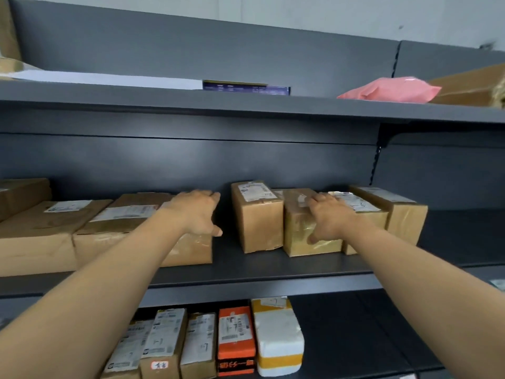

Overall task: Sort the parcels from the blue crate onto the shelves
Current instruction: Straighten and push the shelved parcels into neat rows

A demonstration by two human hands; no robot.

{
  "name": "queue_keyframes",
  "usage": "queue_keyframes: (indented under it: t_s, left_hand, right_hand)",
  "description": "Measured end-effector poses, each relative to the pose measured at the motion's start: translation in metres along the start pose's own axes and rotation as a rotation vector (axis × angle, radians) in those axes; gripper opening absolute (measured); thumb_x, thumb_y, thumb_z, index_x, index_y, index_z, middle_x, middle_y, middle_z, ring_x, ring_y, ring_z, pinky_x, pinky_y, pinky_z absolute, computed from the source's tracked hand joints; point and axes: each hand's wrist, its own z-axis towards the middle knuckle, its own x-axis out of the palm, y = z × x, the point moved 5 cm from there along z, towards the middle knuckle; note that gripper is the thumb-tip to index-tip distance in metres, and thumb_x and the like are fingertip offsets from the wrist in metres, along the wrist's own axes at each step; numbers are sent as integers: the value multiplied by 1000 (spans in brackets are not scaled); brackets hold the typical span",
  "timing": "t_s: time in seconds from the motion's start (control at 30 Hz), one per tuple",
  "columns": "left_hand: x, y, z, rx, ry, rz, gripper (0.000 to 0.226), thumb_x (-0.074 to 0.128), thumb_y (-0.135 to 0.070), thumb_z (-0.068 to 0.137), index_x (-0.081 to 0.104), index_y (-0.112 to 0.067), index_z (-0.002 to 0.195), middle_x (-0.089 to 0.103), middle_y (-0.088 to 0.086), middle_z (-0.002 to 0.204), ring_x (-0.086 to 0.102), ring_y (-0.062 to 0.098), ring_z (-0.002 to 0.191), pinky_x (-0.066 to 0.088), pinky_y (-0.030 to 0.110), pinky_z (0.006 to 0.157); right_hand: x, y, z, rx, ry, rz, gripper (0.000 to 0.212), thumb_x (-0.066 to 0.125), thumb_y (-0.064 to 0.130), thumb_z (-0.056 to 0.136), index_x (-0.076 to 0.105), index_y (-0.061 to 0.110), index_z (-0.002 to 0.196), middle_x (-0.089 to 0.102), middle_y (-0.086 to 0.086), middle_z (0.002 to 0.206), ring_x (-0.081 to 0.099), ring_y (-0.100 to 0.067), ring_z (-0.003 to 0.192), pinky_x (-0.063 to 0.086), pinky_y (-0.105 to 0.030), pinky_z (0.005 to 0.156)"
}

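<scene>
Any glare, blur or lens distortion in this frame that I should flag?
Head view: wide-angle lens bows the shelf edges; tape glare on the carton under the right hand; parcel labels too soft to read; top-right corner smeared.

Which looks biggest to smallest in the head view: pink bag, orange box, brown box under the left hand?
1. Brown box under the left hand: largest.
2-3. Pink bag and orange box look about alike; the bag is farther off, so I won't rank them.
</scene>
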Motion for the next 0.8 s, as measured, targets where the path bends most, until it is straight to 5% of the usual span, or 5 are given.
queue_keyframes:
  t_s: [0.3,0.47,0.8]
  left_hand:
    - [1,-81,41,-84,-34,-14,81,66,-38,84,23,-16,150,34,7,152,37,26,135,35,39,107]
    - [2,-72,36,-114,-53,-4,66,63,-29,86,33,-15,143,49,9,137,50,28,120,44,38,92]
    - [0,-40,15,-88,-29,46,67,70,-28,82,40,-19,140,54,7,133,52,27,118,45,40,95]
  right_hand:
    - [28,-45,7,-170,-103,94,83,72,48,77,35,19,145,37,-4,150,36,-26,136,33,-38,111]
    - [30,-41,8,-167,-177,148,78,71,42,81,36,19,146,40,-3,148,36,-27,136,36,-38,110]
    - [20,-9,8,-185,-208,213,73,72,42,81,40,21,144,48,-2,140,43,-23,128,41,-35,104]
